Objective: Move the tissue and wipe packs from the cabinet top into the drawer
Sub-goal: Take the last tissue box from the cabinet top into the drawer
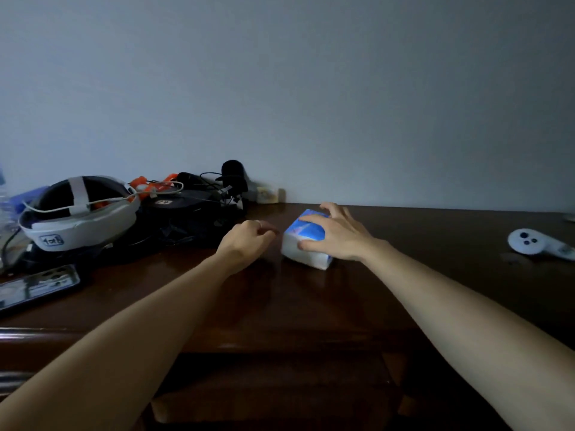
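A blue and white tissue pack (301, 244) lies on the dark wooden cabinet top (404, 244), near its middle. My right hand (336, 233) rests over the pack's right side, fingers spread across the top and thumb against the near face. My left hand (249, 237) hovers just left of the pack, fingers loosely curled, holding nothing. Below the front edge, the dark drawer (280, 384) front is dim and I cannot tell whether it is open.
A white headset (77, 213) with cables, black gear (193, 213) and orange parts (149, 183) crowd the back left. A phone (37, 287) lies at the left edge. A white controller (535, 242) sits at the far right. A small pale box (269, 194) stands by the wall.
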Available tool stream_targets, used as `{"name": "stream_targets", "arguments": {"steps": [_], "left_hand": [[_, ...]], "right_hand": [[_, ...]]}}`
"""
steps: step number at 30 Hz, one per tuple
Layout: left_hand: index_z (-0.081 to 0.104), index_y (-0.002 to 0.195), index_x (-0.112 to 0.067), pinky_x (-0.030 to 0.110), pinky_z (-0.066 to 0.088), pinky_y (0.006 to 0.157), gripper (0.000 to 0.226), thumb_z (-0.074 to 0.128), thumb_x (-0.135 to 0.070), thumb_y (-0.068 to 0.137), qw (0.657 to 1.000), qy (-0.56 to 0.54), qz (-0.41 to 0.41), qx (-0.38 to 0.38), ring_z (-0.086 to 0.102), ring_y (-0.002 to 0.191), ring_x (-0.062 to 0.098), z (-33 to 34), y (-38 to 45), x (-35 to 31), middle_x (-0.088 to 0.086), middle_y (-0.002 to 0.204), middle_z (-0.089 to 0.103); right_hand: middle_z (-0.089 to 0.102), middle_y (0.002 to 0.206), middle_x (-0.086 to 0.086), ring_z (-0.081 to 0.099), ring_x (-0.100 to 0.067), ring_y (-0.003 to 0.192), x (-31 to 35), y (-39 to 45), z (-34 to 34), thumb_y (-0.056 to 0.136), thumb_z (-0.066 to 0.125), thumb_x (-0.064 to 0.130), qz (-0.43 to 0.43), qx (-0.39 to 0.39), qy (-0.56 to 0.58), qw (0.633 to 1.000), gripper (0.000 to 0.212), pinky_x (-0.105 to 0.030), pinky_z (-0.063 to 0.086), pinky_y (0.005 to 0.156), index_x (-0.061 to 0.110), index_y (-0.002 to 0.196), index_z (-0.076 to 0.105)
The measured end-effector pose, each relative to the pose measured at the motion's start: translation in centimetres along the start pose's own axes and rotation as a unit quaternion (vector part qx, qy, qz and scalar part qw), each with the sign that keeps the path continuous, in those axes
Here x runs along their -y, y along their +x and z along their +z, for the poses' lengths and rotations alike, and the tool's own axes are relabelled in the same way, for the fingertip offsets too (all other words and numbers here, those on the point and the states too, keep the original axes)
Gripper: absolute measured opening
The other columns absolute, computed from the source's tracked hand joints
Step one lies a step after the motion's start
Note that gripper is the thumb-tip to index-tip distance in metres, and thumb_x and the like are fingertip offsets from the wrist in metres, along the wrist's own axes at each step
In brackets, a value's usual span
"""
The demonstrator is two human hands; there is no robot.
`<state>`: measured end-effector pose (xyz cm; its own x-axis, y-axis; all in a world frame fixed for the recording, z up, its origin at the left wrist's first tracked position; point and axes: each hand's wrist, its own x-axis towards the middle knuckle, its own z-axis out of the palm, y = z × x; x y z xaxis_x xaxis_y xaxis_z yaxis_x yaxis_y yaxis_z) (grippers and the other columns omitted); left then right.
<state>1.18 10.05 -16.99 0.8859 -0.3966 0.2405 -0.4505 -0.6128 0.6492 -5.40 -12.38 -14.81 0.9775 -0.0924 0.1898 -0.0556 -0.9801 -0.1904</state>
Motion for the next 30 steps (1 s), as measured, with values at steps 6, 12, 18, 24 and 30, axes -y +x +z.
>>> {"name": "stream_targets", "arguments": {"steps": [6,12,18,24,30], "left_hand": [[0.054,0.14,-0.026,0.037,0.049,0.096,0.05,0.054,-0.024,0.09,0.991,0.126,0.02,-0.026,0.058,0.121,0.029,-0.2,6.6,-0.4,0.007,0.133,0.06],[0.034,0.152,-0.016,0.05,0.037,0.107,0.06,0.053,-0.023,0.095,0.985,0.174,-0.005,-0.001,0.032,0.14,0.037,3.7,16.6,1.2,0.015,0.152,0.033],[0.03,0.15,-0.013,0.053,0.027,0.114,0.064,0.054,-0.033,0.094,0.969,0.238,-0.005,-0.071,0.026,0.144,0.038,8.9,24.9,5.2,0.015,0.155,0.027],[0.052,0.132,-0.003,0.051,0.039,0.1,0.046,0.043,-0.034,0.1,0.941,0.292,0.006,-0.171,0.039,0.131,0.04,9.9,27.9,5.6,0.023,0.138,0.046],[0.055,0.125,-0.008,0.054,0.044,0.094,0.031,0.058,-0.02,0.097,0.951,0.285,0.048,-0.108,0.035,0.132,0.04,8.4,24.0,6.1,0.018,0.142,0.036]], "right_hand": [[0.025,0.164,-0.01,0.016,-0.042,0.15,-3.1,3.3,0.5,0.099,0.039,0.051,0.195,0.004,-0.076,0.978,0.062,-0.061,0.031,0.112,0.026,0.155,0.028],[0.026,0.16,-0.012,0.016,-0.043,0.149,-5.0,11.1,3.2,0.098,0.037,0.055,0.145,-0.021,-0.087,0.985,0.064,-0.06,0.04,0.106,0.025,0.152,0.024],[0.038,0.15,-0.011,0.027,-0.039,0.142,-8.5,18.0,6.2,0.085,0.056,0.063,0.104,-0.09,-0.057,0.989,0.074,-0.05,0.04,0.104,0.021,0.142,0.036],[0.039,0.148,-0.01,0.03,-0.038,0.139,-8.5,20.3,6.5,0.082,0.058,0.062,0.106,-0.089,-0.063,0.988,0.072,-0.048,0.042,0.1,0.022,0.139,0.037],[0.045,0.136,-0.005,0.038,-0.036,0.13,-6.0,16.9,4.0,0.072,0.068,0.063,0.109,-0.073,-0.045,0.99,0.075,-0.043,0.043,0.092,0.025,0.132,0.044]]}}
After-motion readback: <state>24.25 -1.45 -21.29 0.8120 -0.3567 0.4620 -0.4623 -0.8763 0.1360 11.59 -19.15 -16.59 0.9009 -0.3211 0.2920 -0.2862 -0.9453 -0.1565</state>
